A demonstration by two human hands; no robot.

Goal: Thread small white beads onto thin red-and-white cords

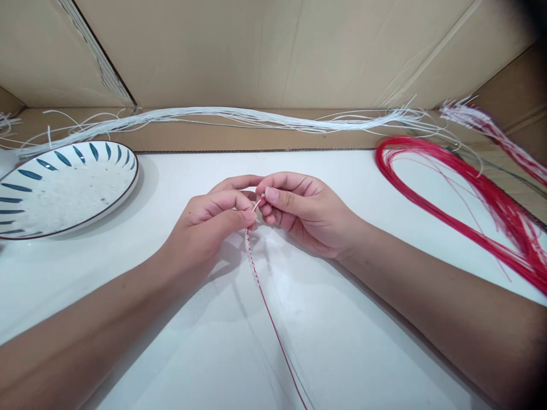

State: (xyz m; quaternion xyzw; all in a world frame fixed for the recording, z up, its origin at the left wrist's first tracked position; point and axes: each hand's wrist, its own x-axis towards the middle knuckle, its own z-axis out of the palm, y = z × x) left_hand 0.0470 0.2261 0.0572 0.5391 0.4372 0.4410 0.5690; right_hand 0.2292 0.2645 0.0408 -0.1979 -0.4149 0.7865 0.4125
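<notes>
Two hands meet over the white tabletop, ringed by cardboard walls, a white cord bundle, looped red cords and a blue-patterned plate. The left hand and right hand each pinch a red cord with small white beads strung near the fingers; most stays bare. Its tip is hidden.

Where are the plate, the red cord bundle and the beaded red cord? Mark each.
plate (64, 188), head view, on its speckled centre.
red cord bundle (491, 196), head view, on the right-hand strands.
beaded red cord (260, 287), head view, just below the beads.
</notes>
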